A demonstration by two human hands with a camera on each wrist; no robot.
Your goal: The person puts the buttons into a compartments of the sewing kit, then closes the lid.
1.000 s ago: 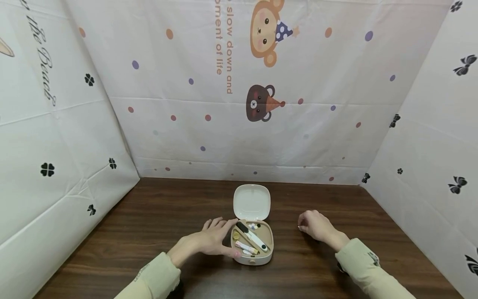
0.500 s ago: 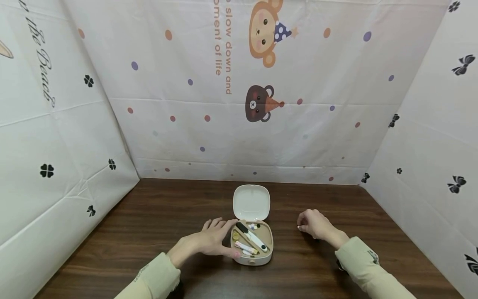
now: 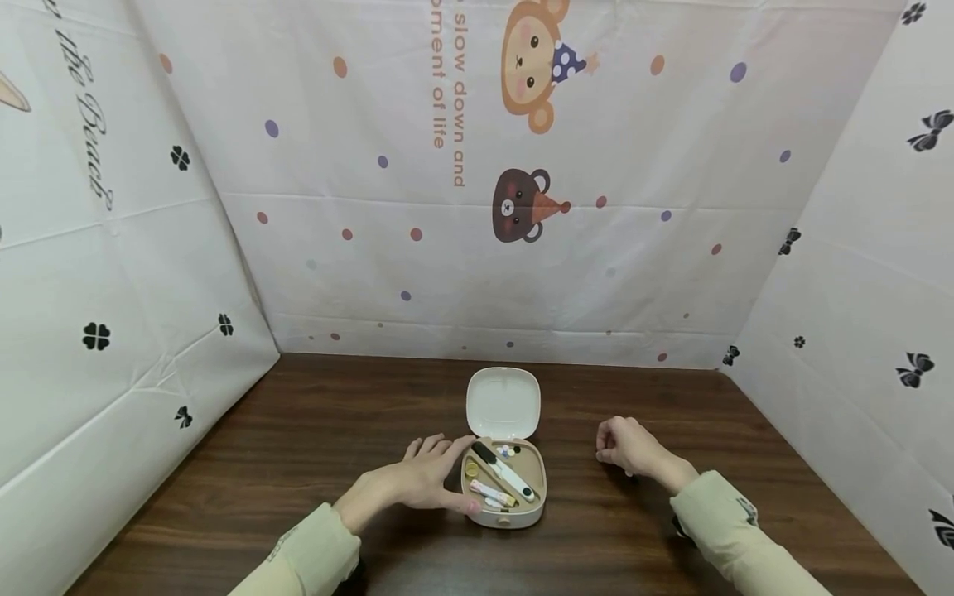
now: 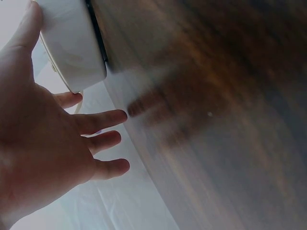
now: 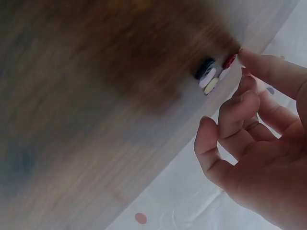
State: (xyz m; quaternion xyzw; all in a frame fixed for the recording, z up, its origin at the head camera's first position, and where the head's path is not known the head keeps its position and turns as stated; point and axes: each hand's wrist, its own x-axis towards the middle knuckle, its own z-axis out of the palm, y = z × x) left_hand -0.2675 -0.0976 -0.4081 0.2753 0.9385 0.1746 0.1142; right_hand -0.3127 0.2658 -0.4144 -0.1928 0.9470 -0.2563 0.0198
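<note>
A small white box [image 3: 514,517] stands on the table with its lid [image 3: 503,403] raised at the back. In its beige tray lie a white tool with a black end [image 3: 503,470], a pale striped stick-like piece [image 3: 492,494], a round yellow piece [image 3: 471,469] and several small buttons [image 3: 510,451]. My left hand [image 3: 417,482] holds the box between thumb and forefinger, other fingers spread. To the right, my right hand [image 3: 628,447] bends its fingers down; thumb tip is right at a red button [image 5: 230,61]. Black [image 5: 205,68] and yellow buttons [image 5: 211,86] lie alongside. I cannot tell whether it pinches one.
The dark wooden table [image 3: 358,397] is glossy and reflects the hands. White printed cloth [image 3: 611,273] hangs along its back and both sides. The box sits between the two hands, with its raised lid behind it.
The left hand stays on the box. At the right, the hand's fingers shift only slightly in place, and a small pale spot now shows beneath its palm.
</note>
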